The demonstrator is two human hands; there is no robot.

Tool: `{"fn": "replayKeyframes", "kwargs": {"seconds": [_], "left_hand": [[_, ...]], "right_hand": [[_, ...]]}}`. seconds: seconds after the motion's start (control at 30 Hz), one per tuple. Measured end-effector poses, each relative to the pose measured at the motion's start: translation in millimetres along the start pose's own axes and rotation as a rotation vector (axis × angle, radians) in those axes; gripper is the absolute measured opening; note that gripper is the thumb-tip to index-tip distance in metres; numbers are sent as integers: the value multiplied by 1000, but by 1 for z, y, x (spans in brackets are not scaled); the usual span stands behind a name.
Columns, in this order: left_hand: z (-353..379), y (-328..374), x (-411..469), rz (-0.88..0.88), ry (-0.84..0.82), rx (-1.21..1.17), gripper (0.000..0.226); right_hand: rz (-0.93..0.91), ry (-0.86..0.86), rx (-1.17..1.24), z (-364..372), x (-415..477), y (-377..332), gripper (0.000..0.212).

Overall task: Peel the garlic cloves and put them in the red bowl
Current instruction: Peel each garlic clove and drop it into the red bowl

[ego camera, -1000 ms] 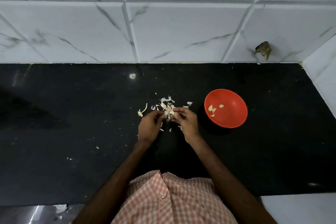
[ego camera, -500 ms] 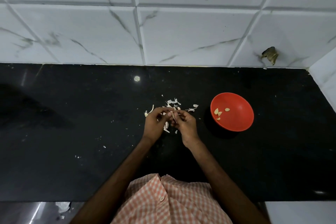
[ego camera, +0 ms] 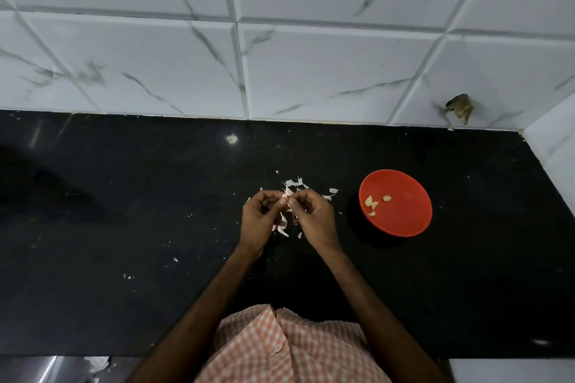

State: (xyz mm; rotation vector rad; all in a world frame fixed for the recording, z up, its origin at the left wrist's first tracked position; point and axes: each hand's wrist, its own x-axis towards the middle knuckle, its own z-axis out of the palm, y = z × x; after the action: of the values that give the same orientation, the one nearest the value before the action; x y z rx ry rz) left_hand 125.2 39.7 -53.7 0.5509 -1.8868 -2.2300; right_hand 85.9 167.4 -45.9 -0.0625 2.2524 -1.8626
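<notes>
Both hands meet over the middle of the black bench [ego camera: 124,227]. The left hand [ego camera: 259,218] and the right hand [ego camera: 314,216] are curled inward, their fingertips pinched together on a small garlic clove [ego camera: 287,194] held between them just above the surface. Whether the clove is fully bare of skin is too small to tell.

Pale scraps of garlic skin [ego camera: 294,182] lie scattered on the bench just beyond the hands, with more pieces [ego camera: 281,227] lying below and between the two hands.

The red bowl [ego camera: 401,218] sits on the bench to the right of the hands, near but apart from them. Inside it, toward its left side, lie a few peeled cloves [ego camera: 371,203].

A white marble-veined tile wall [ego camera: 311,65] rises along the far edge of the bench. At the near edge, an orange-and-white checked shirt [ego camera: 280,348] shows between the two bare forearms.
</notes>
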Motion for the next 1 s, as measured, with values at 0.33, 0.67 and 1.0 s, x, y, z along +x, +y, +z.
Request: {"fn": "replayKeyframes", "kwargs": {"seconds": [0.33, 0.67, 1.0], "left_hand": [[-4, -2, 5, 198, 16, 241, 4], [-5, -8, 4, 260, 31, 421, 10], [-3, 0, 3, 247, 42, 333, 12]], "right_hand": [[-144, -30, -186, -9, 8, -17, 8], [78, -112, -159, -8, 11, -22, 11], [212, -120, 97, -5, 9, -27, 13]]}}
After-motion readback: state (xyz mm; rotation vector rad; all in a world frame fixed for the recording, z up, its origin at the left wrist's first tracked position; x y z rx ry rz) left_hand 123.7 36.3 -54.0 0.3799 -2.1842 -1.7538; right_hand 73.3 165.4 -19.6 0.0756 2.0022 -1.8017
